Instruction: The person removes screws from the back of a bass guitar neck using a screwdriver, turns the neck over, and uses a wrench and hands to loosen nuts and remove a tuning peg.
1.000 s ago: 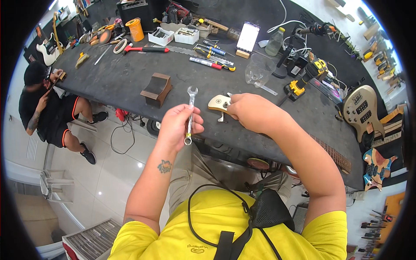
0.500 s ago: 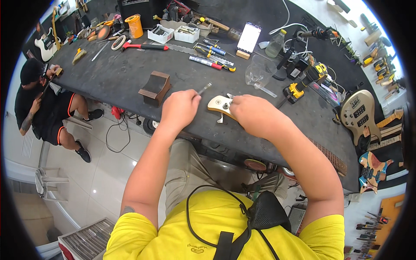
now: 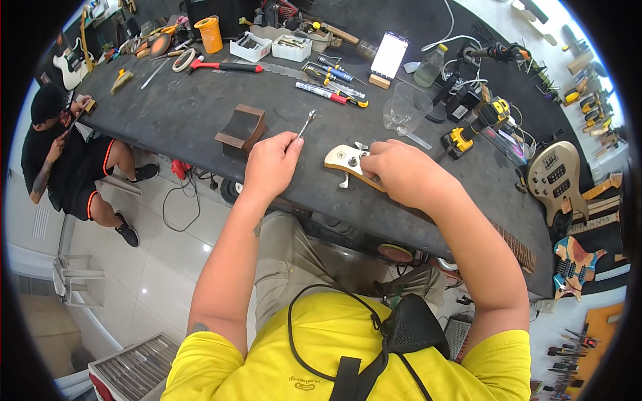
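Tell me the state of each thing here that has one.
Left hand: closed around wrench
Wrench: held, one end exposed
Right hand: fingers curled over guitar headstock; grip unclear
Guitar headstock: partly covered
Smartphone: screen lit, propped on wooden block
Clear bottle: capped
Left white bin: uncovered, with contents
Cordless drill: not in hand

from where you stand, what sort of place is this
Probably a guitar workshop: the right hand is at a headstock, the left hand holds a wrench, and a tan guitar body shows at the right.
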### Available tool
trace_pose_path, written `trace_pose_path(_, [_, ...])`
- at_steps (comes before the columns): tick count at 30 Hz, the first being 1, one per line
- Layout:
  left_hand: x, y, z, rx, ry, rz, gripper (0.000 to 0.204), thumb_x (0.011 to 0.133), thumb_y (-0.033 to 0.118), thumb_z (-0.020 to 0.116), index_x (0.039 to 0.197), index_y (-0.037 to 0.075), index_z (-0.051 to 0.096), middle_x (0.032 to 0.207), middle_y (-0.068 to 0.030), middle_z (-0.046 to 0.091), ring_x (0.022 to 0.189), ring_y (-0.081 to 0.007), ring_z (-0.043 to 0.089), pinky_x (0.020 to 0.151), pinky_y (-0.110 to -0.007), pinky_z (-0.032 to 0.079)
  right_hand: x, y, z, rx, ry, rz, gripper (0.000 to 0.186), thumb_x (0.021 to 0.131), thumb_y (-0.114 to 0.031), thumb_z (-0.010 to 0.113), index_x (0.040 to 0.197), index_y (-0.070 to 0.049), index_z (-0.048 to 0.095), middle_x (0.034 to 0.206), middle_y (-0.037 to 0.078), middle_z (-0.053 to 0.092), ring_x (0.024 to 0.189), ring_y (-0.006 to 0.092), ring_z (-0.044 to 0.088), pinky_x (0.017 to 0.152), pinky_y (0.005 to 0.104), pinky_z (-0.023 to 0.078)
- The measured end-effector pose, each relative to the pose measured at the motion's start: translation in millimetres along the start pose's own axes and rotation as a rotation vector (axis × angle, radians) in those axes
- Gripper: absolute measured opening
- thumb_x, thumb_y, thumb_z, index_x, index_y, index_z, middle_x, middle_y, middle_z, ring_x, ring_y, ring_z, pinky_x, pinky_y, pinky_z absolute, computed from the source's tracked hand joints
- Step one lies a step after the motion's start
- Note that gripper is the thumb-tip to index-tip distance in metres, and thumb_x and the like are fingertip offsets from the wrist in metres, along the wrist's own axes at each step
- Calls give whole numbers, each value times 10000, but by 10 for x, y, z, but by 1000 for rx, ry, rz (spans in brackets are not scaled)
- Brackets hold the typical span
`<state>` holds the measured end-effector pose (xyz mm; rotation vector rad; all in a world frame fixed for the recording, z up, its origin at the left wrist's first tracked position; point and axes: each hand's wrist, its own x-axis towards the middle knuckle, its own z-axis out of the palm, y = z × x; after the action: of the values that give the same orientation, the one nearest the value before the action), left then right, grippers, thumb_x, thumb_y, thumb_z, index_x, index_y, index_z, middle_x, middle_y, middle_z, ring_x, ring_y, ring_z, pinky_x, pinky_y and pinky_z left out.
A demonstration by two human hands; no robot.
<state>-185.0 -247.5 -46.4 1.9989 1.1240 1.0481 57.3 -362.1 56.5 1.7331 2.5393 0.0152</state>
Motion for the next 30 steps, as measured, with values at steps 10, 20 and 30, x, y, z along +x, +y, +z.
trace_pose_path(10, [29, -124, 5, -61, -32, 11, 245, 1052, 220, 639, 1081, 5, 751, 674, 0, 627, 554, -69, 545, 536, -284, 433, 471, -35, 138, -12, 75, 29, 222, 944, -203, 699, 1007, 9, 720, 1020, 154, 709, 1049, 355, 659, 934, 446, 549])
trace_pose_path(20, [-86, -2, -200, -38, -202, 160, 252, 1025, 147, 645, 1221, 24, 747, 776, -70, 646, 653, -194, 611, 611, -331, 485, 586, 150, 53, 101, -146, -73, 183, 951, -185, 698, 998, -12, 732, 1021, 145, 694, 1067, 337, 668, 936, 442, 546])
trace_pose_path(30, [-135, 254, -191, 367, -347, 425, 353, 955, 113, 702, 1304, 134, 746, 948, -90, 669, 865, -328, 662, 777, -438, 535, -193, 342, 298, 361, 418, 186, 249, 925, -186, 733, 1104, -24, 674, 1082, 135, 672, 1090, 345, 636, 956, 433, 504])
